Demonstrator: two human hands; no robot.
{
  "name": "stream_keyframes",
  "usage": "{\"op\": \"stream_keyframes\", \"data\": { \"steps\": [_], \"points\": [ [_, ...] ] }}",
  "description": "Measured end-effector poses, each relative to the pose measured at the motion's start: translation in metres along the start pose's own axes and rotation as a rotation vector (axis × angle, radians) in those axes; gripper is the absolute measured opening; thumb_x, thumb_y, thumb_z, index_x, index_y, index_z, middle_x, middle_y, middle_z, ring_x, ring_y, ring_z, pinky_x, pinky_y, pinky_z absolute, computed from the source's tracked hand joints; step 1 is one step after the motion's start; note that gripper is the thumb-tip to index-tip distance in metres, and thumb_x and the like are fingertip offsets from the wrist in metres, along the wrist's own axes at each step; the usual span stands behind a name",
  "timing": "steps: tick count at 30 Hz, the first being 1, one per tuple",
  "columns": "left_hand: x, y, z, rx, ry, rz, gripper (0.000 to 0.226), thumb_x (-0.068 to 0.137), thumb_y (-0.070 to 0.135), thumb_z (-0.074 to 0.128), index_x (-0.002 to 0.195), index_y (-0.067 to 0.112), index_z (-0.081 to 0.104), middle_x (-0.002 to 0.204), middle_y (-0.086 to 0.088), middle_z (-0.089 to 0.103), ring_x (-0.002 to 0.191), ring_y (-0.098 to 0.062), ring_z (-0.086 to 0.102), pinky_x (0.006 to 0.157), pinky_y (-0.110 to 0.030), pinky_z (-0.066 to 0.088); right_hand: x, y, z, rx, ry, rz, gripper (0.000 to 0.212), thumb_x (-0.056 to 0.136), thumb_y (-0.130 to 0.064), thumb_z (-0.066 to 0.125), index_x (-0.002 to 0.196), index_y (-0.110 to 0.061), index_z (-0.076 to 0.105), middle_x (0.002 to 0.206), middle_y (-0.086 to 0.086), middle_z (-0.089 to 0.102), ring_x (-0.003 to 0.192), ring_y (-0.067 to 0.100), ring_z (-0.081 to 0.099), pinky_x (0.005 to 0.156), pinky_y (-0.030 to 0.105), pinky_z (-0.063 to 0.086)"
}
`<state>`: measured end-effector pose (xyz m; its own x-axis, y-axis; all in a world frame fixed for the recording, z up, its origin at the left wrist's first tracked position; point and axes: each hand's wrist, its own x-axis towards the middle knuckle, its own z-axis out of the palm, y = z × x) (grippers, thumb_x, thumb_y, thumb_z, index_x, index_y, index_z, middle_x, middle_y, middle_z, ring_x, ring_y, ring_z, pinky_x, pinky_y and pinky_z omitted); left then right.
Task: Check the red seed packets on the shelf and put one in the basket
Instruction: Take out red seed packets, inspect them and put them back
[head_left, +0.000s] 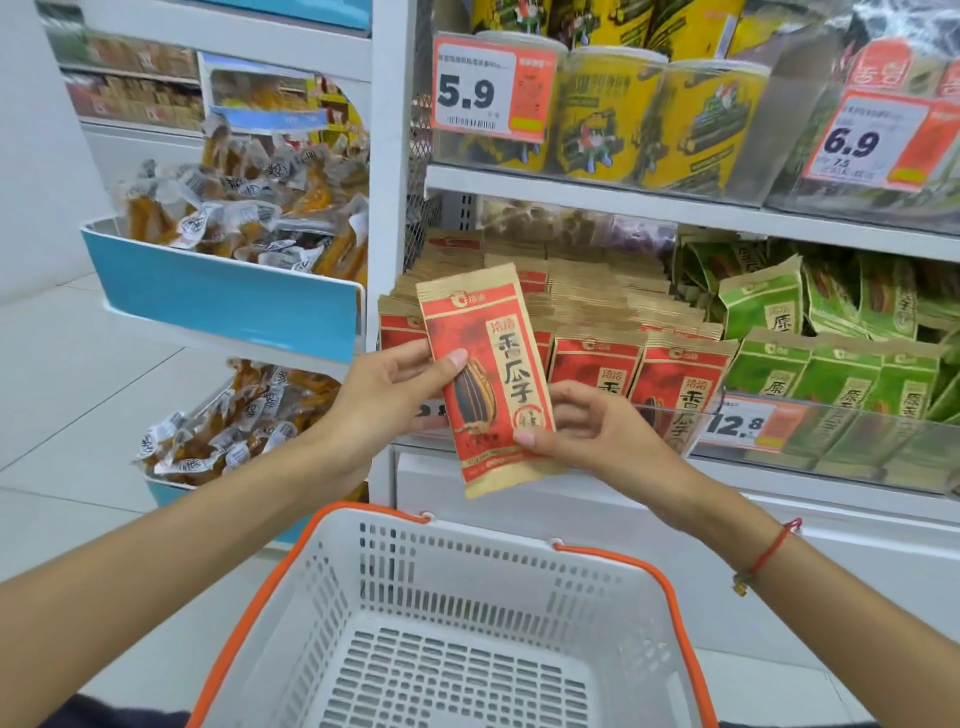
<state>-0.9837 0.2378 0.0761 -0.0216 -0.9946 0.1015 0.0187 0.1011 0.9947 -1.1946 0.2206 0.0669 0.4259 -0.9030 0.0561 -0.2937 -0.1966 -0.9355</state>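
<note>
You hold one red seed packet (488, 379) upright in both hands, its long axis near vertical, directly above the far rim of the white basket (332, 613). Your left hand (395, 387) pinches its left edge, your right hand (587, 423) pinches the lower right corner. The basket holds nothing; more red packets (597, 364) stand on the shelf (649, 205) behind

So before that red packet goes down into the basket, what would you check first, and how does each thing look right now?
1. Packet held firmly: the left hand and right hand both pinch the red packet: ok.
2. Right product, red with a seed picture: ok.
3. Packet undamaged: front looks whole, back hidden: cannot tell.
4. Basket sits below the packet: ok.
5. Room in basket, bottom bare: ok.
</note>
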Motion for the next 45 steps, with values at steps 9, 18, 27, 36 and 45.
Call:
{"op": "stream_keyframes", "data": {
  "steps": [9, 18, 27, 36, 45],
  "points": [
    [-0.005, -0.007, 0.001, -0.01, -0.124, -0.034, 0.025, 0.093, 0.024, 0.058, 0.117, 0.026, 0.066, 0.104, 0.007, 0.074, 0.096, -0.008, 0.07, 0.072, -0.022, 0.058, 0.005, -0.007, 0.001, 0.193, -0.095, 0.199, 0.044, 0.093, -0.056, 0.035, 0.114, -0.031, 0.064, 0.109, -0.006, 0.072, 0.103, 0.01, 0.067, 0.093, 0.029, 0.049],
    [-0.001, -0.016, 0.0, -0.065, -0.006, -0.053, 0.027, 0.09, 0.023, 0.062, 0.117, 0.018, 0.065, 0.101, 0.004, 0.075, 0.094, -0.006, 0.071, 0.066, -0.019, 0.057, -0.003, -0.011, 0.001, 0.032, -0.054, -0.011, 0.029, 0.101, -0.02, 0.045, 0.126, -0.028, 0.059, 0.111, -0.006, 0.072, 0.102, 0.01, 0.068, 0.09, 0.027, 0.054],
    [-0.002, -0.014, 0.006, 0.213, 0.362, 0.141, 0.024, 0.079, 0.03, 0.075, 0.099, 0.026, 0.062, 0.101, 0.012, 0.067, 0.093, -0.008, 0.066, 0.081, -0.037, 0.057, -0.004, -0.018, 0.011, -0.13, 0.132, -0.143, 0.025, 0.1, -0.015, 0.045, 0.114, -0.021, 0.065, 0.09, -0.005, 0.076, 0.085, 0.005, 0.072, 0.078, 0.026, 0.057],
    [-0.012, 0.003, 0.026, -0.013, -0.027, -0.013, 0.035, 0.092, 0.058, 0.039, 0.117, 0.04, 0.056, 0.109, 0.016, 0.067, 0.103, -0.011, 0.067, 0.081, -0.028, 0.058, -0.009, -0.015, 0.026, -0.489, 0.406, -0.465, 0.032, 0.086, -0.034, 0.066, 0.117, -0.027, 0.069, 0.101, -0.015, 0.073, 0.076, -0.001, 0.068, 0.071, 0.029, 0.058],
    [-0.003, -0.005, 0.015, -0.046, -0.218, -0.101, 0.041, 0.082, 0.063, 0.041, 0.118, 0.048, 0.053, 0.105, 0.017, 0.072, 0.102, -0.008, 0.068, 0.086, -0.035, 0.057, -0.006, -0.023, 0.02, -0.32, 0.359, -0.265, 0.028, 0.08, -0.033, 0.074, 0.107, -0.036, 0.065, 0.11, -0.017, 0.055, 0.104, 0.0, 0.053, 0.08, 0.023, 0.048]
  ]
}}
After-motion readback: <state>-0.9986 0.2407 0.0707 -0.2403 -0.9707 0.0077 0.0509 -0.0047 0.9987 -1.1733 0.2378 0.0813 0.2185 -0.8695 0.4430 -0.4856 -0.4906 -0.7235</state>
